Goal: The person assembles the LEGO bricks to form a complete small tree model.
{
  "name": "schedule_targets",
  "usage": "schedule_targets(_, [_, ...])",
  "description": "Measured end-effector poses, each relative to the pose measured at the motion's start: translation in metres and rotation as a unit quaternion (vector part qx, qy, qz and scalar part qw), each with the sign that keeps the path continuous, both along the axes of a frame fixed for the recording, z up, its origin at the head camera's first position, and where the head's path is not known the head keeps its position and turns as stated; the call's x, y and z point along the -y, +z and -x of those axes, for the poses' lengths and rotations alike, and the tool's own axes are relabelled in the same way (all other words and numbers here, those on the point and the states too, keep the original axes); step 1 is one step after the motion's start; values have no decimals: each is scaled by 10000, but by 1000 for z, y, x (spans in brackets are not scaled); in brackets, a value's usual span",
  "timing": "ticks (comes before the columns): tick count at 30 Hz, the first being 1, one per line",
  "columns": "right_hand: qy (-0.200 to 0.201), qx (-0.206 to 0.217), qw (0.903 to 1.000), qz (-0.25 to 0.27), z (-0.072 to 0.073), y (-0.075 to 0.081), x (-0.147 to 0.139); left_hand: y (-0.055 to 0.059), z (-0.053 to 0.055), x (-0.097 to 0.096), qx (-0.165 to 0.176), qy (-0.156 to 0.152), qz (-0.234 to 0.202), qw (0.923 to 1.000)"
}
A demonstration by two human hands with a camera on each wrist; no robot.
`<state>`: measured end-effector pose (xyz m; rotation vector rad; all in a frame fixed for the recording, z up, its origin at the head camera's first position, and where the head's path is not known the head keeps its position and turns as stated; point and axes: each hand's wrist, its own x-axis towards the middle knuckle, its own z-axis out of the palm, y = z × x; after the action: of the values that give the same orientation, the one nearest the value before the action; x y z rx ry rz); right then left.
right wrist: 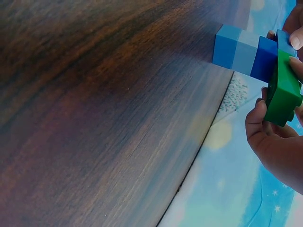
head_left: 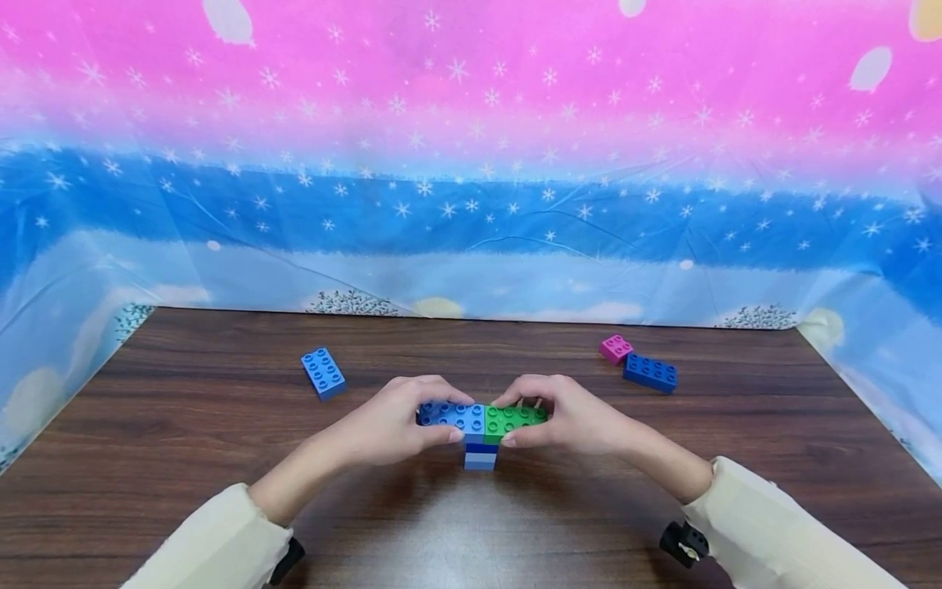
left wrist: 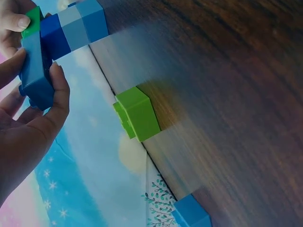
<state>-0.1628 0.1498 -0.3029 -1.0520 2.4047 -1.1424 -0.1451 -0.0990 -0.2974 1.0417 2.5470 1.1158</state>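
Blue brick (head_left: 454, 415), partly finger-covered | left grip (head_left: 397, 419) pinches it | right grip (head_left: 572, 417) pinches green brick (head_left: 514, 419), part-hidden

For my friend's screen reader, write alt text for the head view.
A left hand grips a blue brick, a right hand a green brick, end to end atop a brick column on a wooden table. Another blue brick, a pink brick and a navy brick lie beyond.

- Left top brick (head_left: 473, 424): blue
- Right top brick (head_left: 515, 422): green
- Column (left wrist: 72, 28): three blues, banded
- Small brick (head_left: 616, 348): magenta
- Tabletop (head_left: 184, 458): brown, wood-grained
- Backdrop (head_left: 471, 106): pink-to-blue, white snowflakes
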Motion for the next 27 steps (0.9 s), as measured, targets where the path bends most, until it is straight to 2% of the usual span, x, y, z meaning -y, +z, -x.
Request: schedule_targets(27, [-139, -24, 9998, -121, -3, 1, 0, -3, 0, 1, 156, 63, -79, 9998])
